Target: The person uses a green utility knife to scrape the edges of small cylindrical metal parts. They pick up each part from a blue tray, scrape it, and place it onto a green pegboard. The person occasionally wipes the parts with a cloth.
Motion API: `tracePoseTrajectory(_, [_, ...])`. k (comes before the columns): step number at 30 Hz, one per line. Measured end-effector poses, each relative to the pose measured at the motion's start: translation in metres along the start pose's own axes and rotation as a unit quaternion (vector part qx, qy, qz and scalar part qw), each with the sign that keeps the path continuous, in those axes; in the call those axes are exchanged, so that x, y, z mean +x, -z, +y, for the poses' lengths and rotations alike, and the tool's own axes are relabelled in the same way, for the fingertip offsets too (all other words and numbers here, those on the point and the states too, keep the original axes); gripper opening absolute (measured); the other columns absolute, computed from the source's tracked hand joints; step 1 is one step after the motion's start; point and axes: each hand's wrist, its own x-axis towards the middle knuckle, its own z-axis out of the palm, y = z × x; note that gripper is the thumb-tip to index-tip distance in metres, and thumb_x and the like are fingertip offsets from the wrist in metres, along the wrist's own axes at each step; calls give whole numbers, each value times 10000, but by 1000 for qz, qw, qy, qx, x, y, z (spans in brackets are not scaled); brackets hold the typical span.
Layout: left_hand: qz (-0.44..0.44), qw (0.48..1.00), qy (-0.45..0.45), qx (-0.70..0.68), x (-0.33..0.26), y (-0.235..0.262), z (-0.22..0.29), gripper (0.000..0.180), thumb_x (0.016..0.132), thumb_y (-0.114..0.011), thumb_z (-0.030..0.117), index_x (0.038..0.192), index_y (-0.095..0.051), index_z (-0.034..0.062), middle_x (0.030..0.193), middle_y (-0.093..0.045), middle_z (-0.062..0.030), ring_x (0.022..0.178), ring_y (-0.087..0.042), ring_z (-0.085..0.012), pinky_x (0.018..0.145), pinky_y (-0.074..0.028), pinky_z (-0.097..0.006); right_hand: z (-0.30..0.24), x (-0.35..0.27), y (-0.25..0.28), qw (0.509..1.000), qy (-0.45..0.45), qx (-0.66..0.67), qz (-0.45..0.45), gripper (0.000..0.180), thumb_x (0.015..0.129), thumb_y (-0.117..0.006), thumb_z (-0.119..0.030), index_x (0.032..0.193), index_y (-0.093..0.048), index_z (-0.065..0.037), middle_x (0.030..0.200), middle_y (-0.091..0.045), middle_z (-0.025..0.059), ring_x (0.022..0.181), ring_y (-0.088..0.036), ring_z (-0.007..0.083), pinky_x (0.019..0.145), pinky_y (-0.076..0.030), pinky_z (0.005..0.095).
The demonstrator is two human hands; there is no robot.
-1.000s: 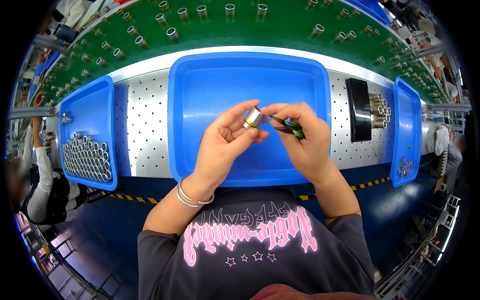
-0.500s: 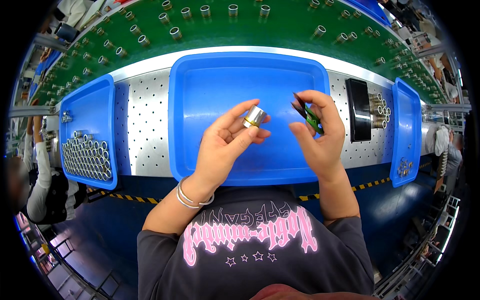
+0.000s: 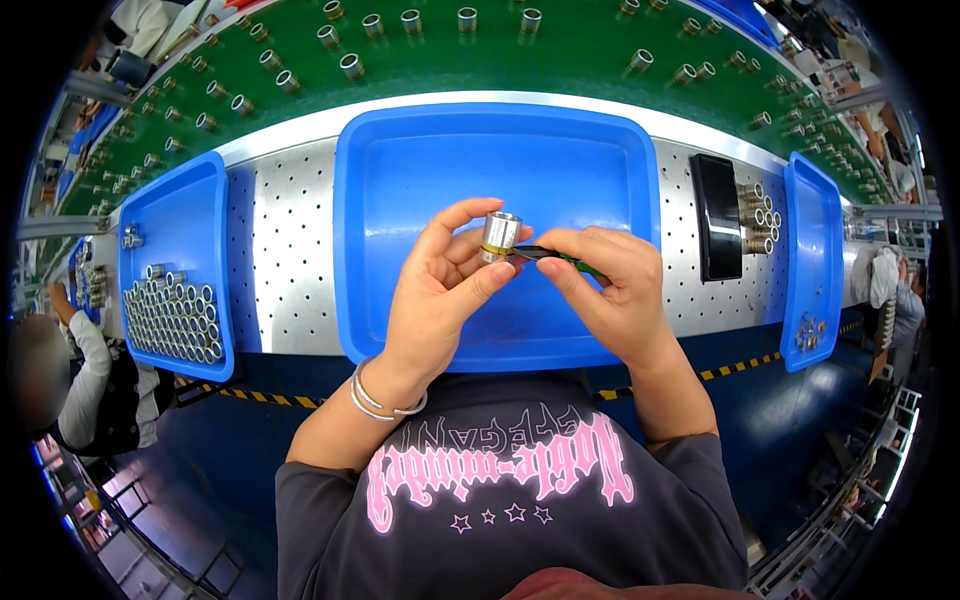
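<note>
Bright, even overhead light, sharp at centre; fisheye bending and black vignette blur the rim.

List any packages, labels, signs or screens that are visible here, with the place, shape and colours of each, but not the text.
Black rectangular panel: lies flat on the perforated metal table, right of the large blue tray; dark and blank, possibly a screen, cannot tell.
Yellow-and-black hazard tape: thin striped strip along the table's front edge.
Pink printed lettering: on the person's dark shirt, with small star outlines.
No packages are visible.
</note>
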Motion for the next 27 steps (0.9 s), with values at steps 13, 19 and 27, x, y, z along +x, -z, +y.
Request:
tracePoseTrajectory(13, [2,1000,4,13,2,-2,-2,486,827,-606,-7,1266,-399,22,1145,-567,-176,1021,-575,-188,911,-451,-286,5,-2,1,1000,-8,12,-2,93,751,-692,-126,822,-672,-71,636,-610,57,524,-565,181,485,-404,269])
tracePoseTrajectory(19, [-4,1000,3,24,3,0,-3,480,822,-604,-23,1261,-414,18,1138,-572,-169,1013,-586,-194,897,-460,-284,-2,-1,8,988,-103,119,-7,115,786,-658,-59,893,-636,-23,758,-645,68,631,-618,119,572,-472,237])
tracePoseTrajectory(27, [-102,858,-50,500,3,-6,35,519,737,-684,5,1222,-505,59,1169,-572,-103,924,-615,-147,757,-508,-269,25,48,30,955,-106,251,-119,73,837,-601,-53,882,-612,4,826,-649,57,760,-593,106,702,-476,241])
